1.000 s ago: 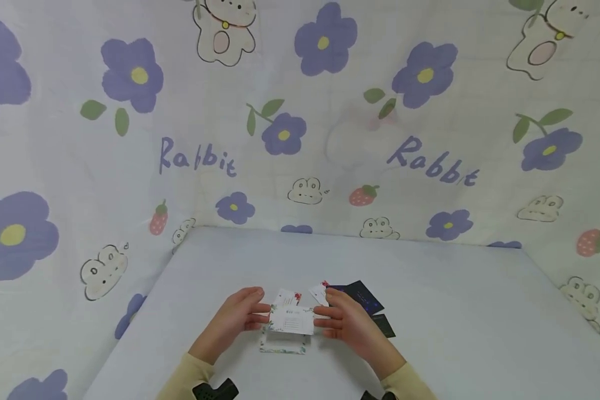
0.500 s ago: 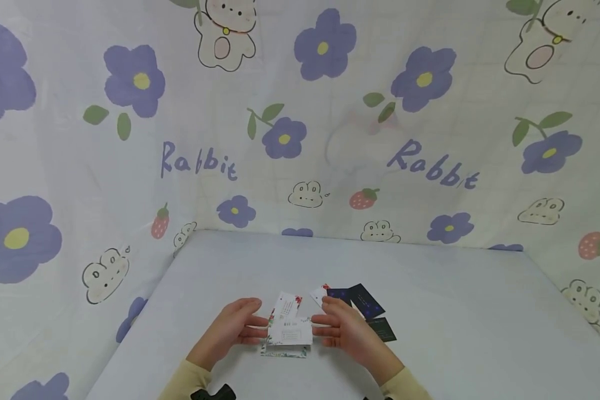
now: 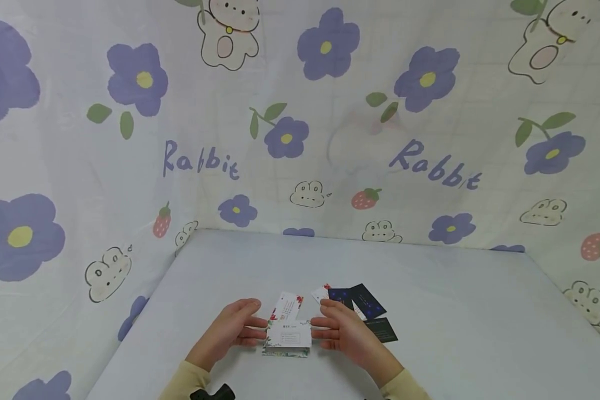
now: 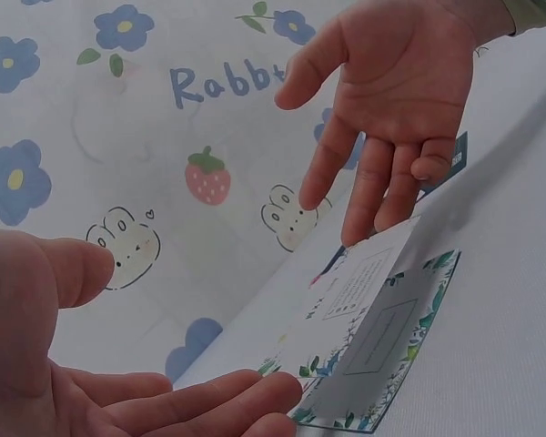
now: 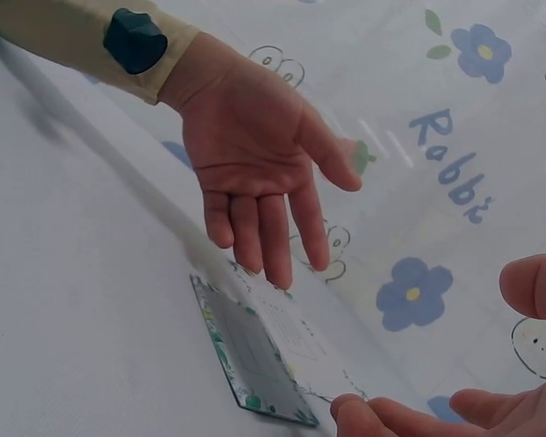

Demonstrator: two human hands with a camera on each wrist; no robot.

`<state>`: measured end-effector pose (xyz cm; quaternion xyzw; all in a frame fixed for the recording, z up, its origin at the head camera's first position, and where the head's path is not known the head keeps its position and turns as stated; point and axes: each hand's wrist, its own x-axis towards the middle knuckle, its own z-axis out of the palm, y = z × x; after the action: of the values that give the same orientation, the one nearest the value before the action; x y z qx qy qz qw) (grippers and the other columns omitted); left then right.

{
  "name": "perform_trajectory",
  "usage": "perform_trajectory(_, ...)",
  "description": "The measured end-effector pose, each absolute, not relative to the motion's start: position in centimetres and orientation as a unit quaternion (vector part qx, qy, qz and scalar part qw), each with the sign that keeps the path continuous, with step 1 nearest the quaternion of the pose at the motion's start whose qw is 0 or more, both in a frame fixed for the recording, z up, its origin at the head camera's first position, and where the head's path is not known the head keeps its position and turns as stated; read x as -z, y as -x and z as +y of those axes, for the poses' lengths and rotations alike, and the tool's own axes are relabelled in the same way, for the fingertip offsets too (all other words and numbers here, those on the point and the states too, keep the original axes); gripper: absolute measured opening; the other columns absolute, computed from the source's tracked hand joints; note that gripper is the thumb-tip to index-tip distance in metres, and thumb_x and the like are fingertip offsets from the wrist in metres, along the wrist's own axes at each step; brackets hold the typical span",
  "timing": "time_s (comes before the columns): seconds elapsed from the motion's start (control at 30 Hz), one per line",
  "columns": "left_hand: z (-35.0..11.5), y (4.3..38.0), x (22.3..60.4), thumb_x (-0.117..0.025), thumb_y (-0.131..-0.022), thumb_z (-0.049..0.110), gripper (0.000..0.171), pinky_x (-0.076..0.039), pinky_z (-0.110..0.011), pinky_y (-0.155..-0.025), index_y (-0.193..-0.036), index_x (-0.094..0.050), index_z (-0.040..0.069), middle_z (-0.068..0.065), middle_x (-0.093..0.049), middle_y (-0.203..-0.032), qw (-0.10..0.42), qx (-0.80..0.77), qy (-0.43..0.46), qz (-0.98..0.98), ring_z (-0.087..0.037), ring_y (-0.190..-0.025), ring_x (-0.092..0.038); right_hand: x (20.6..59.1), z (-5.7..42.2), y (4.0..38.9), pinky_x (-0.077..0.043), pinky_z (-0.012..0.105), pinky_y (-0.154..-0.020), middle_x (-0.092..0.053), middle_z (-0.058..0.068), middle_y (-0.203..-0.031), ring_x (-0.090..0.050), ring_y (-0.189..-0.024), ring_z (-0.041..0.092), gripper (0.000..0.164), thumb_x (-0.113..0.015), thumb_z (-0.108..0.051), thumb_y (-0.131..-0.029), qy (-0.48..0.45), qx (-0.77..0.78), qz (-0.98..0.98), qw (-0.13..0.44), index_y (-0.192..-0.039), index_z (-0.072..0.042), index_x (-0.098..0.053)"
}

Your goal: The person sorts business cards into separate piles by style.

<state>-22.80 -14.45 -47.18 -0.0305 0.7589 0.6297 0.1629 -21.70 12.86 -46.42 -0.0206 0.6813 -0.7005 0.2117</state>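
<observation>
A white business card with a leafy printed border hangs level between my two hands. The straight fingertips of my left hand touch its left edge, thumb raised and apart. Fingertips of my right hand meet the opposite edge in the same way, palm facing inward. Just beneath, a matching leaf-bordered card lies on the table in the held card's shadow, partly covered. In the left wrist view a gap shows between the two cards. Behind them lies a white card with red flowers, its near end hidden.
Right of the hands, dark blue cards overlap, with a black card nearer and another red-flowered white card at their left. The white table ends at a curtain printed with flowers and rabbits.
Both hands have lowered the white card and drawn it slightly nearer, so more of the red-flowered card behind shows and less of the card beneath. In the last half second little moves.
</observation>
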Motion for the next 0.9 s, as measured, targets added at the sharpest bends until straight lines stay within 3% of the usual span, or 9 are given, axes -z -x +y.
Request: perform_trajectory(0.9,-14.0,23.0,48.3,-0.052,-0.106,0.036,0.052,-0.055,-0.027,-0.064,-0.144,-0.049,0.001,-0.009,-0.077,-0.099,0.127,-0.589,0.049,0.797,-0.014,-0.072,-0.07,46.9,12.2,21.2,-0.057,0.029,-0.078,-0.056,0.033,-0.14,-0.072,-0.098,0.018,0.069,-0.048,-0.037,-0.106,0.018,0.699,0.676,0.232,-0.157,0.003,-0.024)
